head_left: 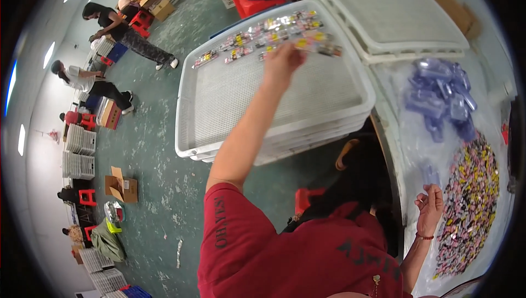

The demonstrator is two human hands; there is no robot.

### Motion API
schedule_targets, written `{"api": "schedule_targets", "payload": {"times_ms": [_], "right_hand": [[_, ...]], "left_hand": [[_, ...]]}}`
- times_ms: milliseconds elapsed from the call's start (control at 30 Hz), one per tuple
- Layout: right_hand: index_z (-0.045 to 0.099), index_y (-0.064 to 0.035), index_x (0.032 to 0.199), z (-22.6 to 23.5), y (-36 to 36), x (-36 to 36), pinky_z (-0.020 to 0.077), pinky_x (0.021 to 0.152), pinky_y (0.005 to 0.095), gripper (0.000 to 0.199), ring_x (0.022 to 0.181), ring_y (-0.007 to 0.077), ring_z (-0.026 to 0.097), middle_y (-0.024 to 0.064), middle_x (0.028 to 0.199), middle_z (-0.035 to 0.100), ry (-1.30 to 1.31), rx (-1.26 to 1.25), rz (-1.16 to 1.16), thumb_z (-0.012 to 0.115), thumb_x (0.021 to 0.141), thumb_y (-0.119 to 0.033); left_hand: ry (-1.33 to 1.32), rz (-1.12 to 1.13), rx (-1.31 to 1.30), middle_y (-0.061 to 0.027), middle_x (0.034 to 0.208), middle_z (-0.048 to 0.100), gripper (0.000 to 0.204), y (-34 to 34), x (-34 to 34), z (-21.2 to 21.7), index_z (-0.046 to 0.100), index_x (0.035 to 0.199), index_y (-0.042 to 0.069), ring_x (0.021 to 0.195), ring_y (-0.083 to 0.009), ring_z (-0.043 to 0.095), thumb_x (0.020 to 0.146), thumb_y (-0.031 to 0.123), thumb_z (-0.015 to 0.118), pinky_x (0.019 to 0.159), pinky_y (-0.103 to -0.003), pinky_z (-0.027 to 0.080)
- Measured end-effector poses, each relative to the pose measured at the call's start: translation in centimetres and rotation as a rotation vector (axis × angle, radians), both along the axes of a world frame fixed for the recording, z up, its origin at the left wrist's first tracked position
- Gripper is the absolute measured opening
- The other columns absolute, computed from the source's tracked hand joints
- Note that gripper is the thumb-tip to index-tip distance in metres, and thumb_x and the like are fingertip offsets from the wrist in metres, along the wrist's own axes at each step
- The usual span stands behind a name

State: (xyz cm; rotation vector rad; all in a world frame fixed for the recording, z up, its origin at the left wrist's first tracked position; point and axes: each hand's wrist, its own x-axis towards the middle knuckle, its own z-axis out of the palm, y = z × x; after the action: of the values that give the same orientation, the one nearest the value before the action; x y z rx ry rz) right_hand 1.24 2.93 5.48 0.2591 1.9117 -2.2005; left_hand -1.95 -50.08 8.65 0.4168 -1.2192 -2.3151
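My left hand (282, 65) is stretched out over a white mesh tray (230, 112). Its fingers close on a clear plastic pack (318, 44) with pink, yellow and black pieces inside, slightly blurred. Rows of similar filled packs (274, 36) lie in the far part of the tray. On the right, my right hand (430, 207) has its fingers pinched at the end of an empty clear plastic case (432, 175), above the table. Beside that hand spreads a large heap of small pink, yellow and black pieces (471, 205).
Empty bluish clear cases (441, 95) are piled on the plastic-covered table. Another white tray (408, 10) lies at the far right, near brown cardboard (449, 5). More trays are stacked under mine. An open carton (121, 185) stands on the green floor; people work at the left.
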Motion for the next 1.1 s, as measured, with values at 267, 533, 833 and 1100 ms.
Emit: {"api": "schedule_targets", "payload": {"times_ms": [267,533,833,1100], "right_hand": [[0.059,-0.011,0.105,-3.9,-0.9,-2.8,0.0492,0.056,0.022,0.015,0.066,0.0092,0.058,0.0014,0.094,0.063,-0.12,0.163,0.045,0.058,0.097,-0.023],[0.058,-0.0132,0.104,-7.7,1.0,-4.1,0.0441,0.046,0.0204,0.013,0.055,0.0086,0.055,-0.0022,0.078,0.057,-0.2,0.286,-0.009,0.056,0.097,-0.025],[0.058,-0.0138,0.102,-7.6,1.3,-4.0,0.0379,0.04,0.0181,0.013,0.049,0.0063,0.053,-0.0037,0.073,0.055,-0.182,0.436,-0.063,0.057,0.097,-0.025],[0.058,-0.0139,0.101,-7.4,0.8,-4.2,0.0335,0.039,0.0178,0.013,0.047,0.0054,0.051,-0.0043,0.071,0.053,-0.202,0.45,-0.088,0.057,0.097,-0.026]], "left_hand": [[-0.16,0.615,-0.001,-0.0104,0.078,0.063,0.013,-20.1,8.2,-5.0,0.058,0.098,-0.002,0.066,-0.0185,0.064,0.096,0.009,0.052,0.064,-0.031,0.059],[-0.09,0.859,0.086,-0.0143,0.086,0.063,0.012,-34.1,15.1,-10.0,0.052,0.1,-0.003,0.072,-0.0247,0.067,0.098,0.008,0.05,0.062,-0.034,0.06],[-0.279,0.92,0.078,-0.0167,0.09,0.064,0.014,-38.7,12.3,-13.0,0.05,0.103,-0.004,0.07,-0.0251,0.067,0.097,0.009,0.051,0.06,-0.033,0.059],[-0.51,0.932,-0.024,-0.0124,0.083,0.065,0.015,-41.1,12.5,-13.9,0.058,0.105,-0.001,0.062,-0.0196,0.064,0.095,0.011,0.058,0.049,-0.029,0.053]]}}
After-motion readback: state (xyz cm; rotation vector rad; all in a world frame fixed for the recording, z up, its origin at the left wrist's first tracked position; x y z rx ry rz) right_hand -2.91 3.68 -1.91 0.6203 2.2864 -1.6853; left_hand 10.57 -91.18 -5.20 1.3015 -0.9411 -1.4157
